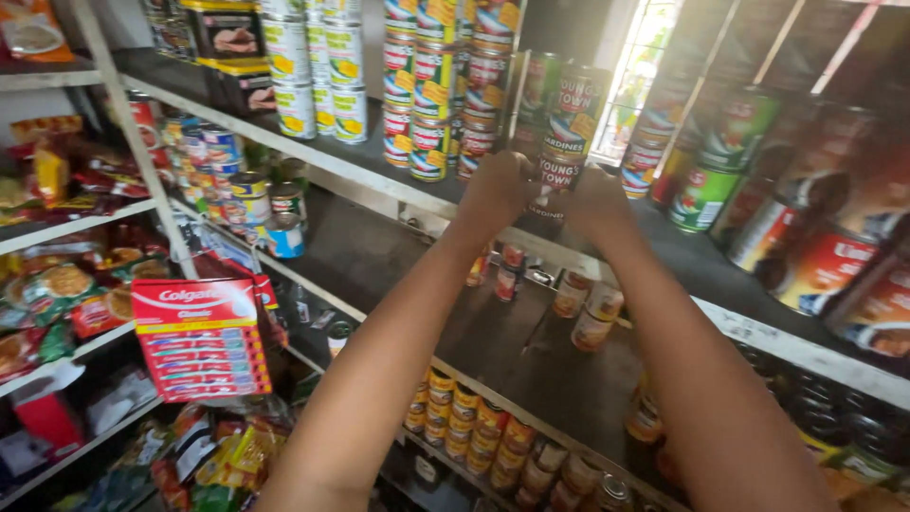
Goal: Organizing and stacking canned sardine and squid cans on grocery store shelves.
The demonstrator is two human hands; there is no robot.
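Two bare forearms rise from the bottom of the view to a dark shelf (pixel 398 185). The left hand (pixel 496 188) and right hand (pixel 599 201) both close their grip on the bottom tin of a tall sardine can stack (pixel 566 133) standing at the shelf's front edge. Stacked yellow-labelled tins (pixel 431 95) stand just left. A red toothpaste carton (pixel 199 337) hangs lower left.
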